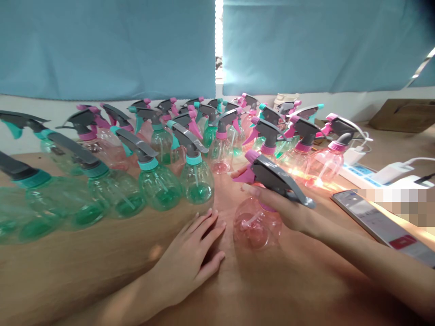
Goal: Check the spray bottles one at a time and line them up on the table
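My right hand [268, 199] is wrapped round the neck of a clear pink spray bottle [253, 226], just under its grey and pink trigger head. The bottle stands on the wooden table [217, 290], slightly tilted in view. My left hand [193, 246] lies flat on the table to the left of this bottle, fingers stretched out and holding nothing. Beyond the left fingertips stands a green spray bottle [197, 181] with a teal collar, and another green spray bottle [159, 185] is beside it.
Several more green and pink spray bottles fill the table's far side and left. At right lie a phone [384, 226] and a white power strip [360, 174] with plugged-in chargers. A cardboard box [404, 115] sits at the far right. Blue curtains [108, 45] hang behind.
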The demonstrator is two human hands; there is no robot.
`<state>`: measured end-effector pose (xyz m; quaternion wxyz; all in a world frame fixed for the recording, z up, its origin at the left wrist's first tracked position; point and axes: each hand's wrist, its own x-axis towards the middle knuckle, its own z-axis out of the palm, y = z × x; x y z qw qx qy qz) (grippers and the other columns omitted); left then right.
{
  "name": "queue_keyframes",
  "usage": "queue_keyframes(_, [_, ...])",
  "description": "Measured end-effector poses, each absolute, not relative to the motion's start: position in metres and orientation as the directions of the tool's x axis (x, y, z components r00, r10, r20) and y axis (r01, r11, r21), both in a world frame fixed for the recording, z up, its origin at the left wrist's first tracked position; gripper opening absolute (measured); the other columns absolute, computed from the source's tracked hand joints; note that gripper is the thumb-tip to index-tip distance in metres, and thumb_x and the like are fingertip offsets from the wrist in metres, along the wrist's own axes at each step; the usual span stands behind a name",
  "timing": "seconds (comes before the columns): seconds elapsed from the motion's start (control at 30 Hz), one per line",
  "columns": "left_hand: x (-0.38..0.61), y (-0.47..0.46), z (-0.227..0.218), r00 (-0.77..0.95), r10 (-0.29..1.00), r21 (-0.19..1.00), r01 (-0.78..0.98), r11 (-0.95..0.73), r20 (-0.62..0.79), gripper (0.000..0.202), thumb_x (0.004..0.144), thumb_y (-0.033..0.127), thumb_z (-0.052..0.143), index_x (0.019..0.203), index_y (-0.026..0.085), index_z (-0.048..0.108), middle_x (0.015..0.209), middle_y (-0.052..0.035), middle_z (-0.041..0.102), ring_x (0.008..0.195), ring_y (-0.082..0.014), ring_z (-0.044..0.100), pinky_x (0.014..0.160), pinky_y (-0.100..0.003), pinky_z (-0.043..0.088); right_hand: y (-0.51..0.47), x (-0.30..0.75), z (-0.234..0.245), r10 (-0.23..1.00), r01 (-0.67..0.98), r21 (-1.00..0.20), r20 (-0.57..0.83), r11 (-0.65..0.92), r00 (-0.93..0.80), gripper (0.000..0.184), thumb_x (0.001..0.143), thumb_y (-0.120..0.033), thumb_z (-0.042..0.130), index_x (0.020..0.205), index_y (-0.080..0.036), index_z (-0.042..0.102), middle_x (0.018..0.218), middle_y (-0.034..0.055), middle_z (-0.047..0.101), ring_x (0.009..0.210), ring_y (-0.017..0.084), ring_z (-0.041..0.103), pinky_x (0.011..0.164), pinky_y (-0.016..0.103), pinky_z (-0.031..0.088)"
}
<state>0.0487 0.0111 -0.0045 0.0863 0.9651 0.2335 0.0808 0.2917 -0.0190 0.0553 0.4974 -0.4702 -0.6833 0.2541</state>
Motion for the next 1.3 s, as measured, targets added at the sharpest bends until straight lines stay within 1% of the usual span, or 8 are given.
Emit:
queue_keyframes(0.23, [0.0469, 0.0118, -0.0047, 0.873, 0.468, 0.232, 0.432, -0.872, 0.136, 0.046, 0.098, 0.035, 0.051, 0.142, 0.020, 0.047, 0.152, -0.0088, 0.042, 0.139, -0.0290, 0.039, 0.113, -0.048, 0.034, -0.0208, 0.2939, 0.0536, 0.909, 0.406, -0.821, 0.413, 0.401, -0.063, 0.018, 0.088, -0.034, 0.064, 0.104, -0.028, 0.058, 0.082, -0.0023, 0.059, 0.070, 0.016, 0.054, 0.068, 0.032, 0.044])
queue_keyframes(0.33, [0.0472, 0.0119, -0.0042, 0.875, 0.464, 0.227, 0.427, -0.875, 0.141, 0.046, 0.099, 0.035, 0.050, 0.142, 0.019, 0.048, 0.152, -0.0097, 0.042, 0.139, -0.0290, 0.039, 0.113, -0.048, 0.034, -0.0210, 0.2941, 0.0524, 0.911, 0.410, -0.824, 0.409, 0.391, -0.048, 0.010, 0.092, -0.034, 0.058, 0.100, -0.027, 0.057, 0.078, -0.0027, 0.057, 0.068, 0.015, 0.053, 0.071, 0.032, 0.045])
queue_keyframes(0.57, [0.0482, 0.0114, -0.0029, 0.877, 0.466, 0.224, 0.434, -0.873, 0.118, 0.047, 0.098, 0.035, 0.051, 0.142, 0.017, 0.048, 0.152, -0.0113, 0.041, 0.139, -0.0305, 0.038, 0.112, -0.050, 0.035, -0.0232, 0.2909, 0.0560, 0.911, 0.418, -0.820, 0.409, 0.391, -0.052, 0.013, 0.093, -0.033, 0.057, 0.105, -0.027, 0.058, 0.088, -0.0004, 0.063, 0.082, 0.018, 0.060, 0.073, 0.033, 0.048])
queue_keyframes(0.8, [0.0478, 0.0116, -0.0035, 0.874, 0.469, 0.233, 0.433, -0.870, 0.127, 0.047, 0.098, 0.035, 0.052, 0.143, 0.020, 0.047, 0.153, -0.0096, 0.040, 0.140, -0.0295, 0.038, 0.113, -0.049, 0.034, -0.0221, 0.2922, 0.0535, 0.905, 0.369, -0.835, 0.423, 0.408, -0.042, 0.006, 0.091, -0.029, 0.061, 0.085, -0.026, 0.060, 0.081, -0.0021, 0.062, 0.083, 0.018, 0.062, 0.075, 0.033, 0.050])
queue_keyframes(0.9, [0.0480, 0.0114, -0.0038, 0.874, 0.472, 0.224, 0.439, -0.870, 0.119, 0.047, 0.098, 0.035, 0.052, 0.142, 0.019, 0.047, 0.153, -0.0099, 0.040, 0.140, -0.0297, 0.037, 0.113, -0.050, 0.034, -0.0229, 0.2932, 0.0531, 0.909, 0.384, -0.833, 0.415, 0.398, -0.042, 0.001, 0.091, -0.026, 0.061, 0.090, -0.027, 0.062, 0.083, -0.0028, 0.062, 0.081, 0.016, 0.062, 0.073, 0.031, 0.049])
queue_keyframes(1.03, [0.0485, 0.0113, -0.0033, 0.875, 0.472, 0.215, 0.442, -0.871, 0.109, 0.047, 0.098, 0.035, 0.051, 0.141, 0.017, 0.048, 0.152, -0.0107, 0.040, 0.140, -0.0296, 0.038, 0.112, -0.050, 0.034, -0.0234, 0.2928, 0.0527, 0.903, 0.383, -0.828, 0.427, 0.409, -0.041, 0.006, 0.091, -0.026, 0.061, 0.097, -0.027, 0.061, 0.087, -0.0025, 0.061, 0.079, 0.014, 0.060, 0.069, 0.029, 0.046])
queue_keyframes(1.1, [0.0487, 0.0112, -0.0028, 0.876, 0.471, 0.208, 0.444, -0.872, 0.105, 0.047, 0.098, 0.035, 0.051, 0.142, 0.017, 0.048, 0.153, -0.0106, 0.040, 0.140, -0.0292, 0.038, 0.112, -0.049, 0.035, -0.0234, 0.2929, 0.0515, 0.906, 0.378, -0.834, 0.422, 0.401, -0.031, 0.003, 0.091, -0.028, 0.061, 0.090, -0.026, 0.059, 0.083, -0.0026, 0.058, 0.079, 0.015, 0.059, 0.070, 0.030, 0.045])
queue_keyframes(1.3, [0.0483, 0.0110, -0.0030, 0.876, 0.468, 0.211, 0.438, -0.874, 0.116, 0.047, 0.098, 0.035, 0.051, 0.142, 0.017, 0.048, 0.152, -0.0107, 0.041, 0.140, -0.0291, 0.038, 0.113, -0.049, 0.034, -0.0226, 0.2926, 0.0544, 0.922, 0.442, -0.824, 0.387, 0.355, -0.018, 0.026, 0.089, -0.033, 0.063, 0.073, -0.024, 0.045, 0.072, -0.0040, 0.043, 0.062, 0.012, 0.040, 0.058, 0.028, 0.036])
